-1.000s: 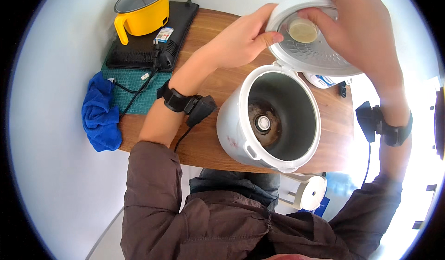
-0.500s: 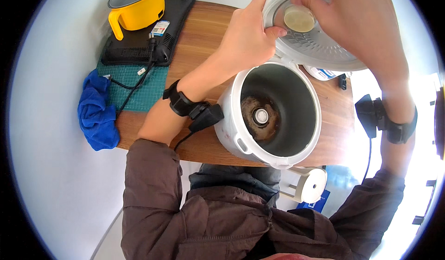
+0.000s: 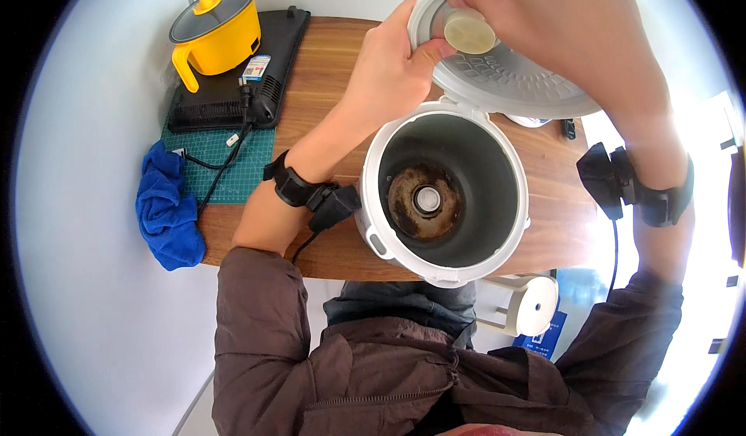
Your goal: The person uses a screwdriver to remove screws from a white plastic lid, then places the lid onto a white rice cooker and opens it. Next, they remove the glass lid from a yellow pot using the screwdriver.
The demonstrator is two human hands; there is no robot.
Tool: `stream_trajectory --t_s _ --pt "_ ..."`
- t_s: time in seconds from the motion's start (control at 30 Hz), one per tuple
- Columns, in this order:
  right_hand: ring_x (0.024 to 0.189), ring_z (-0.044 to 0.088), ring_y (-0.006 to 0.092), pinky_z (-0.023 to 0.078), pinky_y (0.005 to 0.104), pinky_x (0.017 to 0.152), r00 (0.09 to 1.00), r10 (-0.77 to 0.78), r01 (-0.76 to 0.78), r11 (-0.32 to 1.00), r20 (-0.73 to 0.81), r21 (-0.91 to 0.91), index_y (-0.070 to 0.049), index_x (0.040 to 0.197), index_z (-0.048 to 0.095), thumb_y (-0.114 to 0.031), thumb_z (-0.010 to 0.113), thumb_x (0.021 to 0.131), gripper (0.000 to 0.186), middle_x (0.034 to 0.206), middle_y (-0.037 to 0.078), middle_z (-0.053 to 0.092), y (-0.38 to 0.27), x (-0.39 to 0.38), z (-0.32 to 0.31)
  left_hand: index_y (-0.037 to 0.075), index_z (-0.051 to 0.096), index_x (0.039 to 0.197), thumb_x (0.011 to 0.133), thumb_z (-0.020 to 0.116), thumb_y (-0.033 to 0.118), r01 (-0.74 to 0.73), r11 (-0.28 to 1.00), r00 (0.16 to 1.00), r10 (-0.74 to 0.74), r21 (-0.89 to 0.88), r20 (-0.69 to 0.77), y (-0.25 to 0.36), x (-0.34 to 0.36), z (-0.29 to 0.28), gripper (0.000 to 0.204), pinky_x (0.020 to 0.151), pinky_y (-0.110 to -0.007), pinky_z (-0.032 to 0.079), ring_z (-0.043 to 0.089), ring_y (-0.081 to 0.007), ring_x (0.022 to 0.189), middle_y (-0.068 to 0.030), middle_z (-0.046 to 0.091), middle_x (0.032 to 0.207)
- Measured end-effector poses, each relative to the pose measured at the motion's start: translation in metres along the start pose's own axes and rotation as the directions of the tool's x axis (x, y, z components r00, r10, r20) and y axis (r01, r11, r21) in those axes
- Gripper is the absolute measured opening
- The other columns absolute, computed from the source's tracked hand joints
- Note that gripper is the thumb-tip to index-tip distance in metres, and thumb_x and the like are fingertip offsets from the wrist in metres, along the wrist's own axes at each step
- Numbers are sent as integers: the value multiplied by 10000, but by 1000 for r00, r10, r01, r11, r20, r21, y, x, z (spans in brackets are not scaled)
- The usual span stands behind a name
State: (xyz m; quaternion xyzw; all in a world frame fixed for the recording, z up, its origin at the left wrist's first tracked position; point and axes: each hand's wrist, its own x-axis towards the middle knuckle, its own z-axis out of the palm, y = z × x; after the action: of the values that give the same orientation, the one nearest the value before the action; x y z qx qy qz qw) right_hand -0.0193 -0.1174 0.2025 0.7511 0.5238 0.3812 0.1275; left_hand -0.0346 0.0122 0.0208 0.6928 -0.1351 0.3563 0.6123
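A white rice cooker (image 3: 369, 218) stands open on the wooden table, its grey interior showing a stained bottom with a round centre piece. The raised lid (image 3: 528, 86) has a grey underside with slotted pattern and a pale yellowish round piece (image 3: 468, 32). My left hand (image 3: 388, 71) is closed on the lid's left edge, thumb reaching to that piece. My right hand (image 3: 559, 32) is closed over the lid from the upper right, thumb pressed beside the round piece; its other fingertips are out of sight. Black straps with small boxes and cords sit on both wrists.
At left, a yellow pot (image 3: 225, 46) rests on a black appliance (image 3: 198, 113) with cord, over a green mat (image 3: 233, 183), beside a blue cloth (image 3: 167, 214). A partly hidden white object (image 3: 527, 122) is behind the cooker. A white stool (image 3: 535, 308) stands below the wooden table (image 3: 318, 63).
The lid and both my hands have shifted leftward. My left fingers have risen along the lid's edge, and the cooker appears slightly turned, with its front latch further left.
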Motion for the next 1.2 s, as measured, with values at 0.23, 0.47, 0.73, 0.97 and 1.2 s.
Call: stream_trajectory --t_s 0.23,0.47,0.73,0.97,1.2 --pt "628 616 367 515 432 712 1000 14 -14 994 7 104 -26 714 664 -143 681 758 126 607 162 612 -4 -6 -4 1 616 1177 956 655 68 1 986 998 11 167 -69 2 -7 0 235 787 -346 528 674 -181 863 -104 735 976" --pt "1088 663 261 504 442 977 983 158 -133 960 -88 247 -69 1328 615 -342 800 843 587 1193 124 691 41 -50 -31 -11 590 1261 983 642 80 9 998 999 -6 -66 48 -2 4 10 297 912 -326 510 651 -167 1026 -92 705 1127" --pt "1279 584 251 457 425 1096 771 635 -151 254 -47 955 -4 1505 408 -317 770 934 745 1413 179 579 54 -165 97 -5 548 1357 1016 650 114 212 963 977 -211 -166 24 1 0 -4 375 1026 -316 458 584 -140 1166 -72 654 1279" --pt "1049 649 128 516 305 918 661 742 -129 -38 115 991 -4 1298 582 -170 735 959 407 1134 67 718 15 -154 113 -9 495 1411 1023 651 135 235 951 971 -223 -201 81 -1 -4 -14 443 1063 -332 431 563 -159 1216 -90 605 1359" --pt "908 692 125 534 299 825 575 808 -196 -18 130 981 -29 1156 671 -167 768 926 285 987 52 775 12 -148 109 -18 548 1356 1013 638 54 209 972 975 -216 -110 -56 4 -7 -3 362 1040 -319 444 584 -160 1176 -75 648 1286"
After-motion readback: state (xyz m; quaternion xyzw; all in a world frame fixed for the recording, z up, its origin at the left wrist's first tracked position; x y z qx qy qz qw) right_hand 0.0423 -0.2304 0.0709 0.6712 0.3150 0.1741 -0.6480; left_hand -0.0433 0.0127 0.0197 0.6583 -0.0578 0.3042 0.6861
